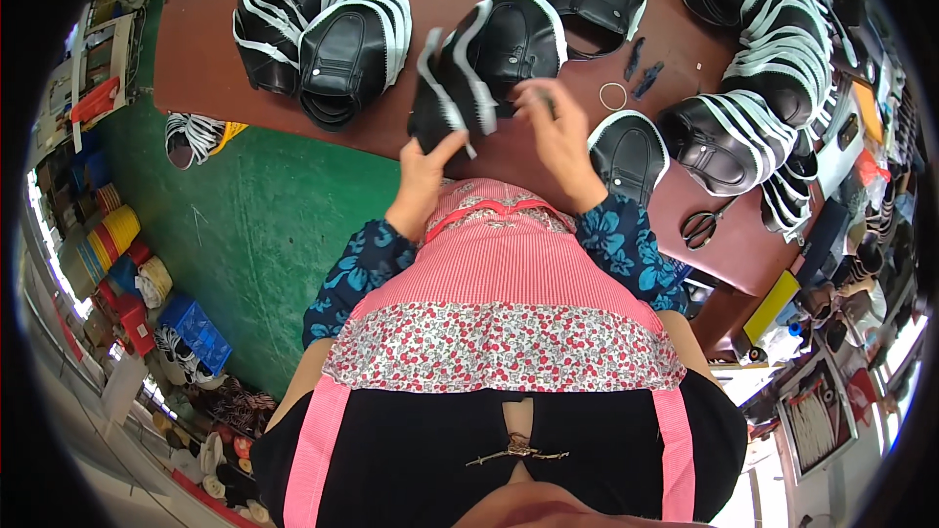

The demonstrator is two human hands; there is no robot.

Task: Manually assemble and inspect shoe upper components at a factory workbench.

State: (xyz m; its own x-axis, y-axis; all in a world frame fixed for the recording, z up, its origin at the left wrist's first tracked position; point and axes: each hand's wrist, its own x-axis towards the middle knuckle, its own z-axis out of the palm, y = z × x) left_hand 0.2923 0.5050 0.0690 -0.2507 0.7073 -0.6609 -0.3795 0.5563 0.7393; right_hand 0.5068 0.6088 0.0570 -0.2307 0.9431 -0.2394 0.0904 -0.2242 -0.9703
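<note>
We note black shoe uppers (460, 78) with white edging, in piles on a reddish-brown table (205, 49). Floor (264, 235) green. Apron (504, 274) pink with fine stripes and a white band of red cherry print; sleeves (621, 240) dark blue with bright blue flowers. Black-handled scissors (706, 225) right. Yellow and red baskets (117, 235) left.

Shoe workshop: stacked black shoe uppers (352, 49) on brown worktable (205, 59), scissors (706, 225).
</note>
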